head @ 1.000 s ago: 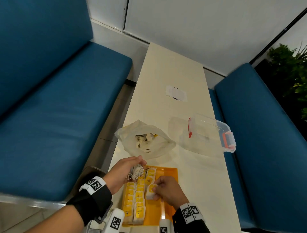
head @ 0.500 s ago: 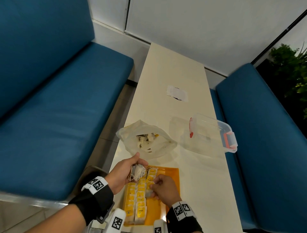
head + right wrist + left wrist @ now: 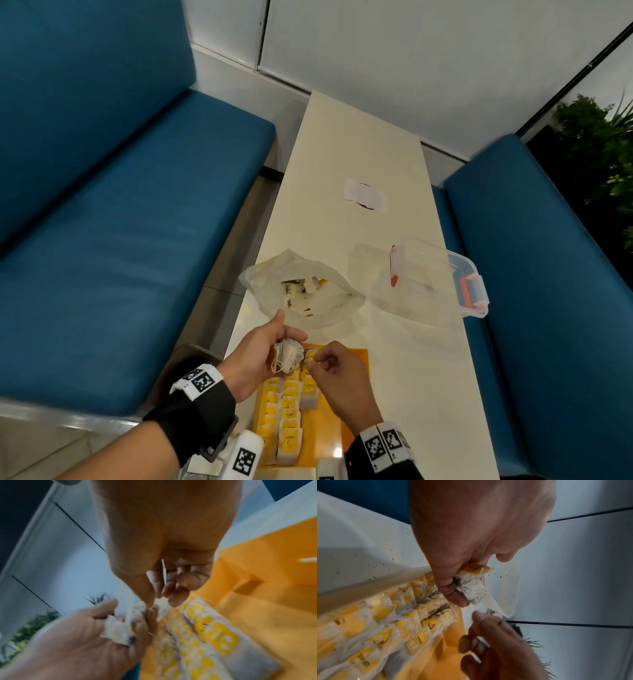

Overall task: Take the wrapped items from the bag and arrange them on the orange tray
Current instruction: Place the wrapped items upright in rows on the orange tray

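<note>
My left hand [image 3: 265, 346] grips a bundle of white wrapped items [image 3: 287, 354] with loose strings, just above the far left end of the orange tray [image 3: 356, 365]. My right hand [image 3: 317, 364] meets the bundle from the right, and its thumb and forefinger pinch one white item [image 3: 160, 607] at the bundle's edge. Several wrapped items with yellow tags [image 3: 289, 407] lie in rows along the left half of the tray. The clear plastic bag [image 3: 308, 291] sits open beyond the tray, with more items inside. Seen from the left wrist, the bundle [image 3: 472, 586] sticks out of my curled fingers.
A clear lidded container with red latches [image 3: 435, 277] lies to the right of the bag. A white paper [image 3: 365, 195] lies farther up the narrow cream table [image 3: 404, 377]. Blue benches [image 3: 120, 240] flank the table. The tray's right half [image 3: 257, 615] is bare orange.
My right hand has left the rows on the tray and risen to the bundle in my left hand, where it now pinches an item. The left hand has lifted slightly.
</note>
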The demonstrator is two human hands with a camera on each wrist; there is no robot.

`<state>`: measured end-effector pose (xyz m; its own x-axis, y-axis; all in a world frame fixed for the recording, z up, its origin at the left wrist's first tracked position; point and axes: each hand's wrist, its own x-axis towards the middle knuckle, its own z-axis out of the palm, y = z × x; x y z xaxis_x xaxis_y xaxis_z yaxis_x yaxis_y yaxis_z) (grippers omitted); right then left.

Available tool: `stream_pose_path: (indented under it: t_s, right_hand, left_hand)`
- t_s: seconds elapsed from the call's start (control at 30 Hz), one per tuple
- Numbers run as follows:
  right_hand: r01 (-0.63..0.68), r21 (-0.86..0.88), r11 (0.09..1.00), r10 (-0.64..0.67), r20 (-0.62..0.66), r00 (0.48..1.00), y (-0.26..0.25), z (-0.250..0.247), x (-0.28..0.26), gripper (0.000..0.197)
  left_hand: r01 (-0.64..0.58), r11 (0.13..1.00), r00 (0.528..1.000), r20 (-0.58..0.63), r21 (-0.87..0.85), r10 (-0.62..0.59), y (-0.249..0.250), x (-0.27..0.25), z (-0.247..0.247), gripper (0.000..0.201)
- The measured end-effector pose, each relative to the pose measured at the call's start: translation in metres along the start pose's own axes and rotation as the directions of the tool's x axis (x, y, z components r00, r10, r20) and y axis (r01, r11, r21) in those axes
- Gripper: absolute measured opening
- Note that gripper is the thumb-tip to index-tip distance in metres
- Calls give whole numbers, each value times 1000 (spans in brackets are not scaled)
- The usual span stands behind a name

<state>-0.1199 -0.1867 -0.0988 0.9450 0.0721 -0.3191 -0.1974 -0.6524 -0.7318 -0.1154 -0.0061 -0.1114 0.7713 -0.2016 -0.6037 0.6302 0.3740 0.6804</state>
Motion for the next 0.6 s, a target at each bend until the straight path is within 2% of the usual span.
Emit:
stream_pose_path:
  t_s: [0.07,0.17,0.33,0.47,0.6]
  right_hand:
    - [85,94,992,-90,50,995,-19,-3,-10,13]
    - [149,59,987,-155,97,983,-37,-3,-17,19]
    - [165,-63,984,-160,78,984,-40,6,-11,12]
    - [101,50,994,-103,32,994,-39,-2,-7,13]
    - [80,167,983,-80,-5,997,-40,-18,-1,6]
  left_hand:
    - [5,999,1000,13,-36,-4,-1,0,3,68]
    - [19,997,1000,26,-79,-17,-3,2,10,69]
    - [-5,993,999,45,-116,10,-3,3,21,67]
    - [-34,998,994,106,-53,39,-3,0,15,60]
    - [-85,996,979,183,-34,90,-9,-2,4,37]
